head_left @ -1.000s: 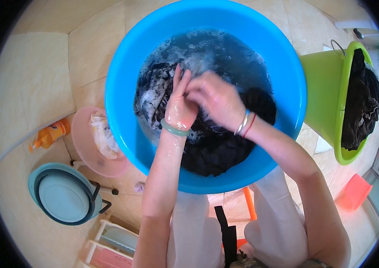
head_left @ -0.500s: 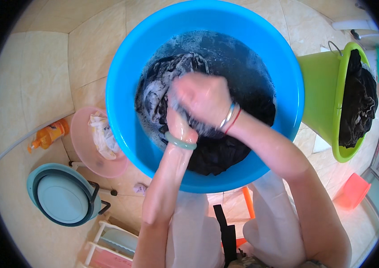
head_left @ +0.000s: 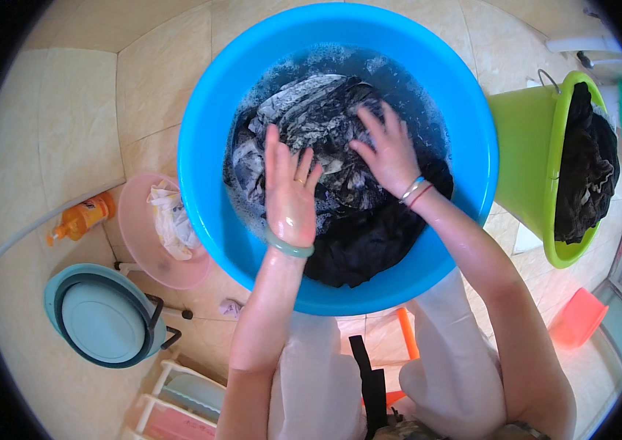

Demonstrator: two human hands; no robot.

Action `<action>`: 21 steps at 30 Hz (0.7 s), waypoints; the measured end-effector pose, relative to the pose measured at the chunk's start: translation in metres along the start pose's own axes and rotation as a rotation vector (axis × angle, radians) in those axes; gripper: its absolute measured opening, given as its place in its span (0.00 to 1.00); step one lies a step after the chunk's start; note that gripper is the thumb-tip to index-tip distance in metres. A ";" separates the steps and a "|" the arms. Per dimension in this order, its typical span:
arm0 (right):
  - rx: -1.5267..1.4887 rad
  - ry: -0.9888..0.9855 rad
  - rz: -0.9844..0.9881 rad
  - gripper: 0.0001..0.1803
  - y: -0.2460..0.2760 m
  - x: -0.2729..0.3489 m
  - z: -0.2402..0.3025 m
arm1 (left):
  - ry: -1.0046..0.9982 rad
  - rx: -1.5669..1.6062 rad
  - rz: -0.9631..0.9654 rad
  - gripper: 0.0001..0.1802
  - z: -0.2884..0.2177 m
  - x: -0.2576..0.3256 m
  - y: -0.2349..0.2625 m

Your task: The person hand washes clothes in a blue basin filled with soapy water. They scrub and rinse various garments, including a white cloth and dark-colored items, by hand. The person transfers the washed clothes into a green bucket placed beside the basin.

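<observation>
A large blue basin (head_left: 204, 220) holds soapy dark water and wet black clothing. My left hand (head_left: 291, 198) is palm up with fingers spread over the left part of the laundry, and nothing is in it. On that wrist sits a pale green bangle (head_left: 289, 246). My right hand (head_left: 390, 155) has its fingers apart above the right side of a foam-streaked dark garment (head_left: 322, 125); whether the fingertips touch it I cannot tell. Closer to me lies a smooth black garment (head_left: 362, 246), partly in the water.
Right of the basin stands a green bucket (head_left: 524, 139) with dark clothes (head_left: 586, 169) in it. To the left are a pink basin (head_left: 138, 242) with white cloth, an orange bottle (head_left: 82, 217) and a grey-green folding tub (head_left: 103, 325). A red container (head_left: 579, 317) lies at the lower right.
My hands were closed together around the foamy garment. They have come apart, the right one moving right, and the garment is now spread out in the water.
</observation>
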State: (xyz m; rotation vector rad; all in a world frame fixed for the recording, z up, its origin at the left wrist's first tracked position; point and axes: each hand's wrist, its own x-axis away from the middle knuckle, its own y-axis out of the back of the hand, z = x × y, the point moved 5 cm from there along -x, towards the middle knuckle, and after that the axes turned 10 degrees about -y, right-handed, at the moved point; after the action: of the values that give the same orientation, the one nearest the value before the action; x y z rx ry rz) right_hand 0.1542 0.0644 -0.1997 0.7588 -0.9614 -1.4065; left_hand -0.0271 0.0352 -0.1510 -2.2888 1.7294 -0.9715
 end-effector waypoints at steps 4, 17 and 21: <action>-0.114 -0.073 -0.010 0.17 -0.031 -0.036 -0.032 | 0.167 -0.017 0.105 0.33 0.035 0.007 -0.010; -0.659 0.703 0.031 0.08 0.082 0.077 0.163 | 0.127 0.330 0.320 0.27 0.027 -0.025 -0.009; -0.383 0.613 -0.151 0.03 0.067 0.036 0.127 | 0.204 0.796 0.359 0.22 0.047 -0.010 -0.012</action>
State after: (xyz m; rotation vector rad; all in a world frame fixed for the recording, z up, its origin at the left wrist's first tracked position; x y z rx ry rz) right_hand 0.0692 0.0465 -0.0801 0.9041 -0.1561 -1.3124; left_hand 0.0072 0.0352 -0.1872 -1.3734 1.3714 -1.4898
